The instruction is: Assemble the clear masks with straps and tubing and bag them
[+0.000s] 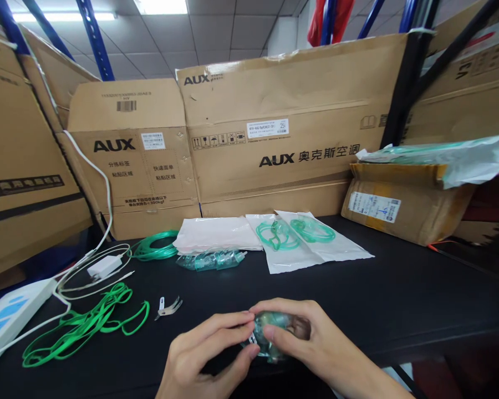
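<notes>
At the near edge of the black table (399,293): clear green-tinted mask (270,332), held in both hands.
Green straps (83,324), one metal clip (168,307) and a tubing coil (153,246) lay loose at left, unbagged. The left hand (203,354) pinched the mask's side between thumb and fingertips. The right hand (311,338) was curled closed over its top. Behind were clear cup parts (212,259) and a flat pouch (216,233). Right of those, two filled pouches (299,235) already held green tubing. Judged: two sets packed, this mask not yet fitted out, and the loose pieces left to handle.
</notes>
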{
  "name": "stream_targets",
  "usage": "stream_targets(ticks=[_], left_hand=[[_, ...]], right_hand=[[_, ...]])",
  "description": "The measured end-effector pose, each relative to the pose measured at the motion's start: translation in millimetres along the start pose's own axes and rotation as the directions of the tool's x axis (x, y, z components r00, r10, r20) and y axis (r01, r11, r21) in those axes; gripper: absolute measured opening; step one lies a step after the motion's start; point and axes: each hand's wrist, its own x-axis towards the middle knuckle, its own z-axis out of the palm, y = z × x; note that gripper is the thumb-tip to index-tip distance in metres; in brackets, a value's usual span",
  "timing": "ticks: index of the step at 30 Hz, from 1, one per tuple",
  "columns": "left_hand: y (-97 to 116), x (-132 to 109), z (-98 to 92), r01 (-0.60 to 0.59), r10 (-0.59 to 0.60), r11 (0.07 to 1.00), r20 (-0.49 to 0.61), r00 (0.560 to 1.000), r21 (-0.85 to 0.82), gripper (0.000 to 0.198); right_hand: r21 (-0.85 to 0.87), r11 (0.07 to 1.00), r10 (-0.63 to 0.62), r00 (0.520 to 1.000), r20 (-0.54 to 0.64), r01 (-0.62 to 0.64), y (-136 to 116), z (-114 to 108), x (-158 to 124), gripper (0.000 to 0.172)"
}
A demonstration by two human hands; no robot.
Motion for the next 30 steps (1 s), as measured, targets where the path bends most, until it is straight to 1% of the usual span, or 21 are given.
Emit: stream_targets(ticks=[3, 7, 9, 11, 15, 17, 21, 24, 26, 28, 29, 30], left_hand=[[-0.5, 1.6, 2.1, 0.018, -0.018, 1.0, -0.01, 1.0, 0.024, 0.032], [0.3, 6.2, 4.1, -0.022, 0.026, 0.998, -0.052, 0.998, 0.061, 0.022], [1.4, 8.2, 3.6, -0.032, 0.036, 0.997, -0.052, 0.998, 0.064, 0.019], [1.8, 8.6, 2.1, -0.027, 0.031, 0.997, -0.042, 0.999, 0.072, 0.021], [-1.3, 5.2, -2.0, -0.008, 0.011, 0.994, -0.024, 1.0, 0.106, 0.033], [-3.5, 3.0, -3.2, -0.001, 0.003, 0.992, -0.022, 1.0, 0.123, 0.036], [-5.4, -0.1, -2.8, -0.002, 0.003, 0.99, -0.01, 1.0, 0.14, 0.035], [-5.5, -1.2, -2.1, 0.056, -0.047, 0.986, -0.065, 0.997, 0.154, 0.03], [-5.8, -0.5, -2.0, 0.083, -0.073, 0.99, -0.084, 0.994, 0.116, 0.027], [-5.9, 1.0, -1.4, 0.092, -0.09, 0.995, -0.059, 0.994, 0.041, 0.026], [-5.5, 1.7, -0.5, 0.124, -0.125, 0.992, -0.063, 0.99, -0.007, 0.023], [-4.8, 2.2, 1.1, 0.187, -0.193, 0.98, -0.091, 0.977, -0.064, 0.018]], right_hand=[[0.04, 0.999, -0.026, 0.999, 0.02, 0.025, -0.9, 1.2, -0.4, 0.037], [0.042, 0.998, -0.038, 0.999, 0.013, 0.038, -1.2, 2.3, -1.4, 0.038], [0.034, 0.999, -0.039, 0.999, 0.016, 0.038, -1.8, 2.4, -1.5, 0.04], [0.033, 0.999, -0.039, 0.999, 0.023, 0.038, -3.0, 2.3, -1.3, 0.041], [0.002, 0.998, -0.062, 0.998, 0.023, 0.062, -6.3, 3.3, -1.1, 0.038], [-0.015, 0.997, -0.077, 0.997, 0.023, 0.078, -7.0, 4.5, -1.2, 0.037], [-0.037, 0.994, -0.099, 0.995, -0.01, 0.099, -5.7, 6.6, -1.5, 0.036], [-0.059, 0.993, -0.106, 0.994, -0.037, 0.104, -3.7, 7.9, -2.0, 0.035], [-0.076, 0.99, -0.122, 0.991, -0.06, 0.117, -2.9, 8.8, -2.6, 0.034], [-0.107, 0.984, -0.149, 0.985, -0.084, 0.14, -3.0, 9.6, -3.3, 0.033], [-0.128, 0.98, -0.167, 0.982, -0.093, 0.154, -3.2, 9.9, -3.7, 0.032], [-0.147, 0.974, -0.186, 0.977, -0.101, 0.17, -3.4, 10.2, -4.2, 0.031]])
